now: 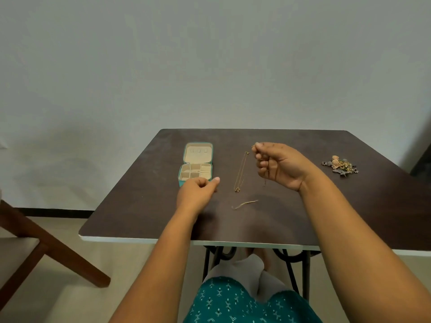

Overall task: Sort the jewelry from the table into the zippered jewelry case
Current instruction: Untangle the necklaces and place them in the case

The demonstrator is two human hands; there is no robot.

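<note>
1. We see the right hand [277,165] raised above the table [303,220], fingers curled, thumb and forefinger pinching the top of a thin gold necklace [241,171].
2. The necklace hangs down from that pinch; its small ring pendant is at the bottom end, approx. mid-table. We can't tell if it touches the surface.
3. Left hand [198,192] is just in front of the case, fingers curled in, thumb tip sticking out to the right. A dark bit shows at its fingertips, but we can't tell whether it holds anything.
4. The jewelry case [197,163], teal outside and cream inside, lies open towards the table's far-left part, lid flat behind the compartment half.
5. A short gold chain [245,203] lies loose on the table nearer the front edge, btw. the two wrists.
6. A heap of mixed jewelry [340,165] sits by the right edge, well apart from the case.
7. A wooden chair [46,238] stands on the floor left of the table.
</note>
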